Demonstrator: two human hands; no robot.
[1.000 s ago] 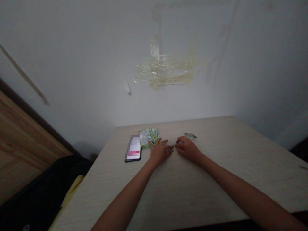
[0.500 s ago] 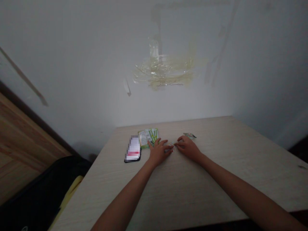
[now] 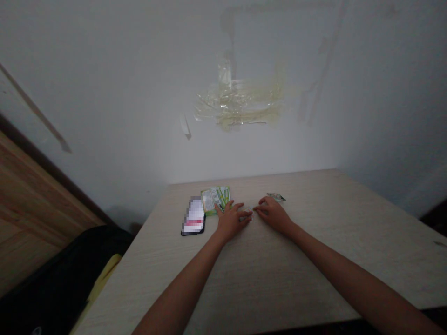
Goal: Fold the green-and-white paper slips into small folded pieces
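small pale sheet (image 3: 247, 209), lying on the table (image 3: 261, 274) beneath the left fingertips and just short of the right ones; its print is too small to read. from left to right: the phone (image 3: 194, 217), flat, its screen blurred out; next to it, the green packets (image 3: 211, 200), fanned into an overlapping pile. the left hand (image 3: 231, 221) lies palm down, its outer fingers spread, reaching to the near edge of the pile; its index finger rests over the sheet, though whether the thumb pinches it from the other side one cannot tell. the right hand (image 3: 274, 216) has thumb and index finger drawn close together at the sheet's right edge; whether anything is pinched there cannot be told. behind it lies the small packet (image 3: 277, 197), apart from the pile. possible faults: a sharp pull by the right hand could tear or crease so thin a sheet; light pressure on the left could let it skid; and the spread outer fingers, if dragged, could disturb the pile.
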